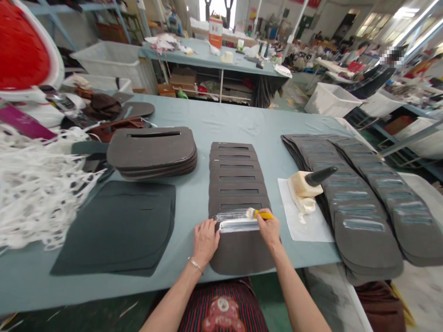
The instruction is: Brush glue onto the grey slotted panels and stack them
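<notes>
In my right hand (269, 230) is a small glue brush (263, 215) with a yellow handle, its pale bristles touching the frontmost of several overlapped dark grey panels (238, 251). Wet white streaks run along both sides of a slot (238, 225) in that panel. My left hand (205, 239) lies on the panel's left edge, fingers resting flat and pressing down. To the right of the panels stands a cream block-shaped container (304, 185) with a black cone-shaped nozzle, on a white sheet (287, 216) smeared with white paste.
Two overlapped rows of streaked panels (367, 240) lie at right. A stack of slotted panels (152, 147) and dark green sheets (121, 230) lie at left, beside tangled white strips (38, 184). Another table (197, 53) stands beyond; a person (380, 74) is at far right.
</notes>
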`<state>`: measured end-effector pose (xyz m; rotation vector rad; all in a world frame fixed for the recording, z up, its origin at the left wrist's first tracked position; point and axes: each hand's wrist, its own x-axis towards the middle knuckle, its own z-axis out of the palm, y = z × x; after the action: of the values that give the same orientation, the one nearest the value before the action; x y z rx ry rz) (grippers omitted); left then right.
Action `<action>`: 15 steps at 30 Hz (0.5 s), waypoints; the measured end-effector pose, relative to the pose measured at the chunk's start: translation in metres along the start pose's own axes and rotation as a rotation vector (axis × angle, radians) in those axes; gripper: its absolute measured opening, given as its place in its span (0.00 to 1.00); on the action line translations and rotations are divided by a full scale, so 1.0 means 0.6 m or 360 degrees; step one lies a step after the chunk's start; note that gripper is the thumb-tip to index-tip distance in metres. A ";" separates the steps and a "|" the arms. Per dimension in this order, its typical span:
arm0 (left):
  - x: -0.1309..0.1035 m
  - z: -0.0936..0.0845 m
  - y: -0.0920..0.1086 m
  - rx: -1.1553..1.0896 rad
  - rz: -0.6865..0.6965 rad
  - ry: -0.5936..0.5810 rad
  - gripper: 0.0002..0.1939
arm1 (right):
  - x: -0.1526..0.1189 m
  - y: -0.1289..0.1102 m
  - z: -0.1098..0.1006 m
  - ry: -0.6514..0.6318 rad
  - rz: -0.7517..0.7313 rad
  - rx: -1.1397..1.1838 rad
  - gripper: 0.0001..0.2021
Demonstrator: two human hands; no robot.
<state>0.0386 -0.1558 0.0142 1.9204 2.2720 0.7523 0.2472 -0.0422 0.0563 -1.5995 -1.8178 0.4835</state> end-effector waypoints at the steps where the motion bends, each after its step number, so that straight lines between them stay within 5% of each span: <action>1: 0.002 -0.001 0.000 -0.0009 -0.0015 -0.0003 0.13 | 0.012 0.016 -0.021 0.0105 0.0073 -0.0138 0.14; 4: 0.020 -0.003 -0.001 -0.0032 -0.0096 0.0013 0.11 | 0.025 0.002 -0.023 0.0236 0.0067 -0.0233 0.14; 8: 0.051 0.002 -0.006 -0.0026 -0.0076 0.0065 0.13 | -0.002 -0.099 0.084 -0.0079 -0.0317 0.0211 0.13; 10: 0.060 0.007 -0.009 -0.0007 -0.0033 0.0038 0.13 | -0.007 -0.116 0.118 -0.0200 -0.0375 0.0304 0.12; 12: 0.061 0.011 -0.011 0.0017 -0.0023 0.0014 0.13 | 0.005 -0.088 0.106 -0.0188 -0.0268 0.0275 0.12; 15: 0.059 0.014 -0.012 0.0039 -0.0029 0.0008 0.13 | 0.046 -0.004 0.027 0.0034 0.0014 0.0010 0.13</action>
<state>0.0277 -0.1203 0.0130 1.9074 2.3095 0.7316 0.2335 -0.0136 0.0525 -1.6034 -1.7922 0.4737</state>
